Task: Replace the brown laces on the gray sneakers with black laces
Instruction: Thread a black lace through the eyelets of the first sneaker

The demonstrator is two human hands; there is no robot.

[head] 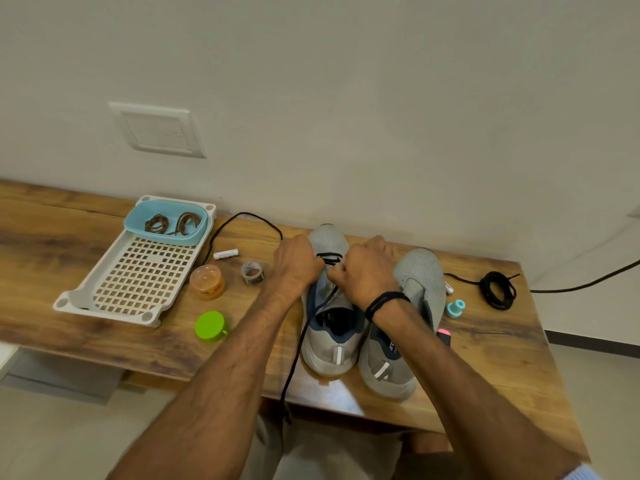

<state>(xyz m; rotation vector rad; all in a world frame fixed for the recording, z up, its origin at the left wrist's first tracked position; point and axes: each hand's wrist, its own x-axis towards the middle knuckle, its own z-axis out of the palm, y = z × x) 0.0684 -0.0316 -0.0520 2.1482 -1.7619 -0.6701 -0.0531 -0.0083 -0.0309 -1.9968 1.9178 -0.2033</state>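
Forearms reach the gray sneaker (330, 337), where left hand (298, 263) and right hand (363, 273) each pinch the black lace (293, 368) at the eyelets. It is likely a limp, light cord, best gripped near its stiff tip. Brown laces (173, 223) lie in a blue tub (162, 238) at ten o'clock.

Orange jar (207, 282), green lid (210, 325), tape roll (251, 271) and battery (225, 253) lie beside a tray (110, 314).

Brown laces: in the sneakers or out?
Out. The brown laces lie coiled in the blue tub at the far end of the tray.
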